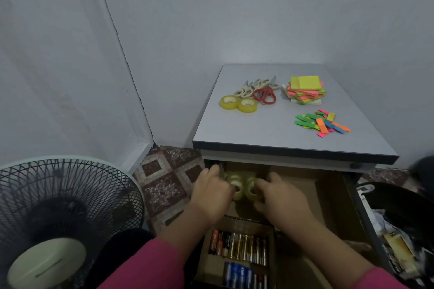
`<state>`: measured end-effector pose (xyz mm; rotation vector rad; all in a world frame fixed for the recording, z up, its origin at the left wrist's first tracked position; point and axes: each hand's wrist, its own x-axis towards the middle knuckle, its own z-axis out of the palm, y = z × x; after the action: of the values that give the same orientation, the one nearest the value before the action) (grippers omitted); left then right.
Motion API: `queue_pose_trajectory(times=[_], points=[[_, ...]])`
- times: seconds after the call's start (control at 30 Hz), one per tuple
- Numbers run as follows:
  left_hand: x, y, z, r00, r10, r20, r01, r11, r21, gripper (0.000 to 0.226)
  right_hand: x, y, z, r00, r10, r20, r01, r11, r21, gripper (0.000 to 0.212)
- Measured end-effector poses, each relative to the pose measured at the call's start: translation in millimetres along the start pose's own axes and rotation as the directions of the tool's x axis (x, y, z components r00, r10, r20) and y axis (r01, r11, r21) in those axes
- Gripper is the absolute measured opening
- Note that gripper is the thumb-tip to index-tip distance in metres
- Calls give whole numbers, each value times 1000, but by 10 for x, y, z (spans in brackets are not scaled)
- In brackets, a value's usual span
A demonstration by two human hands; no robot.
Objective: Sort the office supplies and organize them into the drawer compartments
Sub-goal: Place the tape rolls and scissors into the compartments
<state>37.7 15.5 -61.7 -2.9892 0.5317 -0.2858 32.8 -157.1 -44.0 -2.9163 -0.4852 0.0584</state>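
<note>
Hands (212, 191) (280, 192) gripping glossy (round) tape rolls (244, 186)

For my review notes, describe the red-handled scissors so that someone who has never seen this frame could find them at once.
Start at the grey cabinet top above the open drawer. Near its far left lies a cluster of scissors, just behind two tape rolls. The red-handled scissors lie at the cluster's right side; the cream-handled scissors beside them are pale, so the red loops single them out.
</note>
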Motion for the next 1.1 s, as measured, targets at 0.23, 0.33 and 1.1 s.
queue_pose_trajectory(times=[0.23, 0.33, 1.1], points=[[149, 60, -1, 974, 37, 224, -74, 985, 156, 15, 266, -86, 243, 981, 133, 144, -102, 973, -206, 17], [203, 60, 51, 966, 45, 256, -97, 977, 191, 13, 320, -79, 285, 968, 170, 183, -125, 964, -236, 18], [245, 34, 212, 968, 28, 250, -75, 981, 180, 11, 313, -103, 302, 964, 220, 148, -186, 958, -218, 18]])
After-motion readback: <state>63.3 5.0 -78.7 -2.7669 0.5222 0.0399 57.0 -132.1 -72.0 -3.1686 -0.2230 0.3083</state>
